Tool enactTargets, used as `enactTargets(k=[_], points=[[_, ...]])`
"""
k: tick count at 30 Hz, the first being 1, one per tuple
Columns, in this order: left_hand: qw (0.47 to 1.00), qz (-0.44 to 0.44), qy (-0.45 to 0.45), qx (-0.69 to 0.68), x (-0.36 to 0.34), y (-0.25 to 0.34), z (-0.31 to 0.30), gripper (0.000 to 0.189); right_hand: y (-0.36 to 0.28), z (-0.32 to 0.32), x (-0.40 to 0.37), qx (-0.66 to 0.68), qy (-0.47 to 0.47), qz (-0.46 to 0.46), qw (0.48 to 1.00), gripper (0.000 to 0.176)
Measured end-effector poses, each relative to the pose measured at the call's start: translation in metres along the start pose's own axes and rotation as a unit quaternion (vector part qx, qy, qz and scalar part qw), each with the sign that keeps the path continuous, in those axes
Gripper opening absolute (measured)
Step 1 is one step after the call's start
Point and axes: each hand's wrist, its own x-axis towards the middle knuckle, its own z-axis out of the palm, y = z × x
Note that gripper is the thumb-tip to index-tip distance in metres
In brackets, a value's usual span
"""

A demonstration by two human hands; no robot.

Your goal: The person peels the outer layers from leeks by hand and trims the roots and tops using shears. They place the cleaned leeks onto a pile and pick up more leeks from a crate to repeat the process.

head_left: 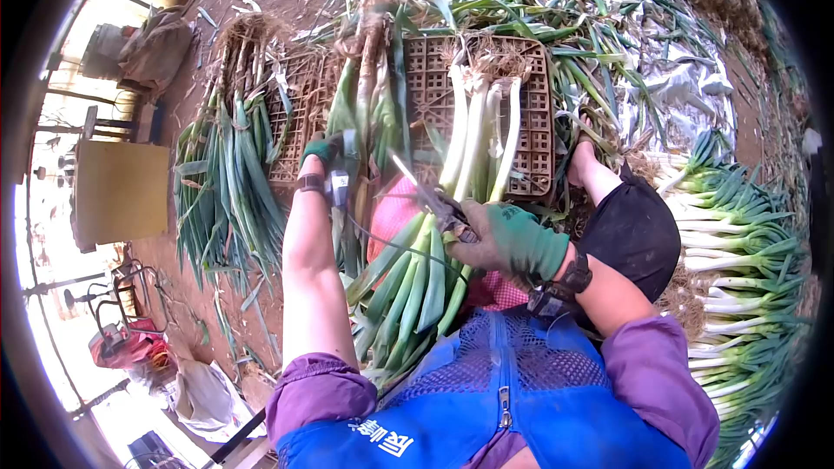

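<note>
My left hand [323, 150], in a green and dark glove, is closed at the side of some soil-stained green onions [369, 87], blurred by motion; its fingertips are partly hidden. In my gloved right hand [512, 239] is a dark handheld tool [447, 215] with a thin pale tip pointing up and left. Just beyond that tool, white-stemmed green onions [473, 135] lie with roots on a brown plastic crate [539, 122] and leaves towards my lap. Left of my left hand lies a bunch of unpeeled green onions [234, 148].
Cleaned green onions [738, 269] form a long row at the right. Leaf scraps [573, 0] cover the ground beyond the crate. A yellowish board [122, 191] stands at the left, with bags [204, 399] below it. My bent leg [625, 226] is beside the crate.
</note>
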Motion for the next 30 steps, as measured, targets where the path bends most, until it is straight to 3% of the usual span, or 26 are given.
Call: enactTargets(k=[3,4,8,10,11,12,15,17,19,21,24,25,26,28,30], points=[[1.000,0.011,-0.011,-0.001,-0.014,0.013,0.002,0.070,0.010,-0.003,0.004,0.161,0.061,0.068,0.983,0.063],[1.000,0.021,-0.006,0.003,-0.020,0.018,-0.001,0.073,0.013,-0.005,0.007,0.100,0.078,0.098,0.987,0.066],[0.996,-0.031,-0.031,-0.083,-0.067,0.057,-0.020,0.062,0.024,0.008,0.000,0.075,0.061,0.082,0.992,0.066],[0.992,0.096,-0.047,-0.071,-0.006,0.002,0.001,0.050,0.032,0.012,-0.011,0.064,0.099,0.093,0.989,0.055],[0.985,0.061,-0.031,-0.159,-0.028,0.020,-0.011,0.043,0.035,0.013,-0.018,0.061,0.117,0.098,0.986,0.050],[0.986,0.060,-0.025,-0.156,-0.051,0.039,-0.026,0.035,0.036,0.010,-0.027,0.082,0.134,0.086,0.984,0.048],[0.969,0.103,-0.102,-0.202,-0.109,0.057,-0.061,0.029,0.047,0.013,-0.045,0.121,0.173,0.060,0.976,0.053],[0.976,0.055,-0.178,-0.110,-0.187,0.095,-0.084,0.036,0.050,0.018,-0.055,0.146,0.163,0.072,0.973,0.047],[0.957,0.153,-0.242,-0.053,-0.204,0.080,-0.074,0.047,0.057,0.027,-0.058,0.153,0.140,0.096,0.974,0.047],[0.921,0.331,-0.189,-0.080,-0.201,0.074,-0.057,0.047,0.054,0.029,-0.058,0.142,0.143,0.082,0.976,0.050],[0.933,0.078,-0.253,-0.245,-0.178,0.071,-0.025,0.039,0.067,0.046,-0.050,0.121,0.174,0.067,0.975,0.047],[0.942,0.029,-0.252,-0.219,-0.184,0.094,-0.018,0.037,0.074,0.048,-0.048,0.146,0.190,0.072,0.968,0.047],[0.957,0.176,-0.210,-0.092,-0.191,0.097,-0.010,0.036,0.079,0.048,-0.046,0.171,0.205,0.078,0.961,0.047],[0.921,0.138,-0.323,-0.169,-0.141,0.078,0.023,0.033,0.072,0.038,-0.049,0.286,0.217,0.107,0.927,0.043],[0.902,0.154,-0.339,-0.221,-0.130,0.070,0.026,0.033,0.073,0.034,-0.051,0.359,0.221,0.087,0.903,0.036]])
